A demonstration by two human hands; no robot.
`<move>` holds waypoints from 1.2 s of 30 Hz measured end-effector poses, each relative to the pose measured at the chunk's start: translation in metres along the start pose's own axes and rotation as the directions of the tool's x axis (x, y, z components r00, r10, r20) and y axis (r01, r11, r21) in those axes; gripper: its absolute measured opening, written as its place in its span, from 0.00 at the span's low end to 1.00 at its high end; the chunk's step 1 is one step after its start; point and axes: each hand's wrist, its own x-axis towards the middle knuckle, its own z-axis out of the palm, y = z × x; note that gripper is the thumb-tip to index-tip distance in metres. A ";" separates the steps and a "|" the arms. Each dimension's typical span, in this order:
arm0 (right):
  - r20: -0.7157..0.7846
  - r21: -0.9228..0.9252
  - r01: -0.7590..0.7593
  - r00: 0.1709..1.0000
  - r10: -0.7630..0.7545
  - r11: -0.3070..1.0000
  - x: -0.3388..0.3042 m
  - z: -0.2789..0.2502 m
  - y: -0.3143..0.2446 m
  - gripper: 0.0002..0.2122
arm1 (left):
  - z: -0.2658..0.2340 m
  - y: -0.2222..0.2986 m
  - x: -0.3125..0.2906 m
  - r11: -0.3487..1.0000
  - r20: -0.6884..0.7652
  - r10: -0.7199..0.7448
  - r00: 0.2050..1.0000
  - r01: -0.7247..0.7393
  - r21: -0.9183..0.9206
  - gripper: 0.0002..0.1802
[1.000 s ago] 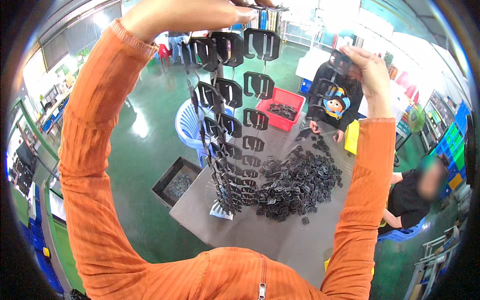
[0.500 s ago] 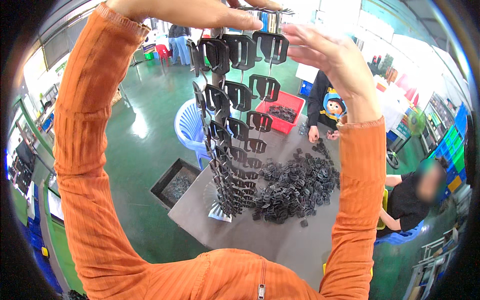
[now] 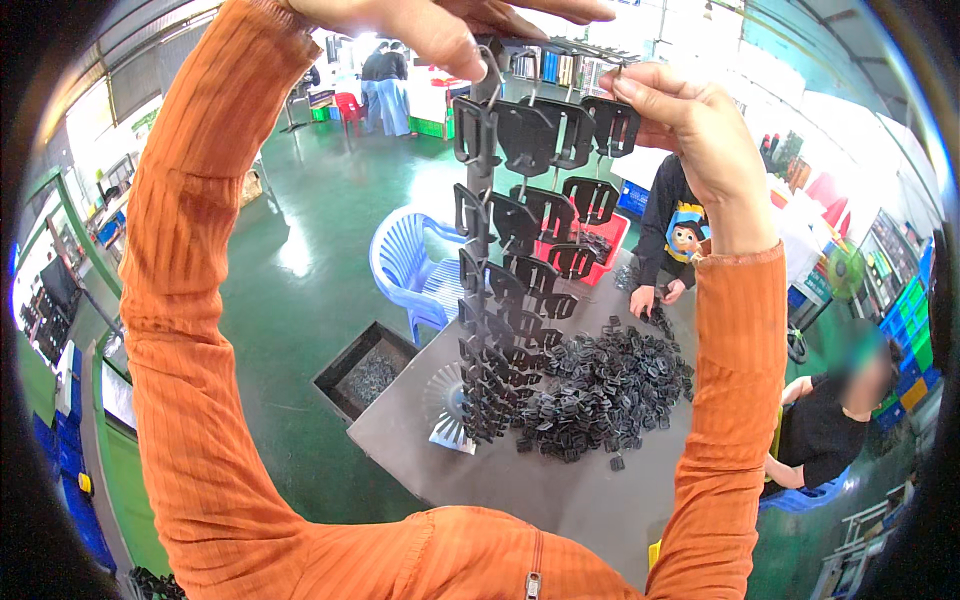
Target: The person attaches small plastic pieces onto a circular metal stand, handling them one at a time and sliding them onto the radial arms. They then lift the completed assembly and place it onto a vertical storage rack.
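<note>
Strands of flat black slotted plastic buckles (image 3: pixel 527 138) hang in rows on wires from a rack (image 3: pixel 590 50) with thin metal prongs, standing upright before me. My left hand (image 3: pixel 430 28) is at the rack's top, partly cut off by the upper edge; its fingers are stretched out over the rack, the thumb beside a wire hook (image 3: pixel 491 75). My right hand (image 3: pixel 690 115) is at the rack's right side, thumb and forefinger pinched together on a wire hook just above the top right buckle (image 3: pixel 612 126). Its other fingers are partly behind that buckle.
A heap of loose black buckles (image 3: pixel 600 390) lies on the grey table (image 3: pixel 400 440), near a small fan (image 3: pixel 447 400). Beyond are a red basket (image 3: pixel 612 250), a blue chair (image 3: pixel 400 260) and a dark tray (image 3: pixel 365 370). One person (image 3: pixel 665 220) handles pieces across the table; another (image 3: pixel 830 430) sits at right.
The rack's upper part and its strands have shifted right in view. My right hand has gone from spread fingers beside the rack to a pinch at its right edge. My left hand moved slightly right.
</note>
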 end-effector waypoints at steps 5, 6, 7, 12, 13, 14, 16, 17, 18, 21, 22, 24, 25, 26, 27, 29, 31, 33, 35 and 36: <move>0.040 -0.009 0.010 0.999 -0.010 1.000 0.006 -0.010 0.007 0.12 | -0.003 0.004 0.002 0.885 0.124 0.125 0.984 -0.167 0.434 0.45; 0.030 -0.015 0.004 1.000 -0.004 1.000 0.005 -0.013 0.008 0.12 | 0.010 0.016 0.004 0.816 0.082 0.092 0.992 -0.122 0.565 0.44; 0.039 -0.051 0.007 0.999 -0.005 0.999 0.003 -0.014 0.009 0.12 | 0.014 0.014 0.008 0.795 0.054 0.097 0.994 -0.110 0.596 0.43; 0.007 -0.068 0.041 0.999 -0.041 0.997 0.000 -0.013 0.007 0.13 | 0.034 0.014 0.019 0.617 -0.181 0.101 0.978 0.081 0.783 0.39; -0.002 -0.025 0.060 0.998 -0.061 0.998 -0.001 -0.017 0.008 0.13 | 0.035 0.012 0.021 0.621 -0.177 0.107 0.978 0.073 0.781 0.39; -0.004 0.026 0.082 0.997 -0.082 0.996 -0.002 -0.017 0.009 0.12 | 0.036 0.012 0.019 0.626 -0.206 0.100 0.973 0.099 0.774 0.38; -0.077 0.010 0.068 0.995 -0.067 0.998 -0.006 -0.031 0.015 0.12 | 0.037 0.014 0.017 0.636 -0.252 0.086 0.964 0.142 0.758 0.37; -0.147 -0.003 0.057 0.987 -0.057 0.998 -0.008 -0.039 0.021 0.12 | 0.037 0.013 0.014 0.641 -0.271 0.073 0.960 0.163 0.750 0.36; -0.196 -0.071 0.033 0.979 -0.046 0.997 -0.008 -0.052 0.030 0.12 | 0.036 0.012 0.015 0.613 -0.317 -0.017 0.948 0.260 0.746 0.35; -0.271 -0.248 -0.184 0.956 0.114 0.951 -0.003 -0.139 0.076 0.10 | 0.036 0.019 0.012 0.548 -0.216 0.113 0.970 0.120 0.828 0.35; -0.262 -0.243 -0.178 0.959 0.112 0.954 -0.004 -0.144 0.090 0.10 | 0.040 0.028 0.009 0.533 -0.230 0.040 0.972 0.174 0.828 0.36; -0.312 -0.396 -0.292 0.935 0.171 0.871 -0.014 -0.147 0.109 0.09 | 0.032 0.030 0.012 0.524 -0.261 -0.174 0.949 0.314 0.792 0.37; -0.338 -0.506 -0.372 0.916 0.218 0.778 -0.017 -0.144 0.116 0.09 | 0.028 0.032 0.014 0.502 -0.272 -0.274 0.923 0.378 0.778 0.37; -0.308 -0.676 -0.343 0.935 0.173 0.652 -0.020 -0.158 0.140 0.10 | 0.031 0.038 0.010 0.474 -0.209 -0.153 0.966 0.257 0.842 0.37; -0.271 -0.814 -0.302 0.953 0.136 0.496 -0.022 -0.172 0.160 0.12 | 0.031 0.035 0.011 0.478 -0.177 -0.084 0.981 0.195 0.856 0.37; -0.233 -0.806 -0.207 0.972 0.024 0.555 -0.022 -0.141 0.152 0.13 | 0.030 0.029 0.011 0.468 -0.117 0.033 0.993 0.088 0.879 0.36; -0.127 -0.479 -0.117 0.990 0.064 0.870 -0.022 -0.088 0.096 0.16 | 0.031 0.017 0.016 0.590 -0.179 0.142 0.973 0.062 0.805 0.33; 0.007 -0.022 -0.087 0.996 0.087 0.996 -0.019 -0.037 0.049 0.17 | 0.030 0.010 0.013 0.655 -0.217 0.160 0.963 0.061 0.753 0.32; 0.060 0.081 -0.044 0.997 0.039 0.996 -0.019 -0.013 0.022 0.17 | 0.028 0.007 0.015 0.677 -0.194 0.246 0.950 -0.025 0.735 0.30; 0.079 0.137 0.016 0.996 -0.027 0.990 -0.017 -0.008 0.017 0.17 | 0.031 0.011 0.018 0.683 -0.181 0.278 0.943 -0.062 0.728 0.29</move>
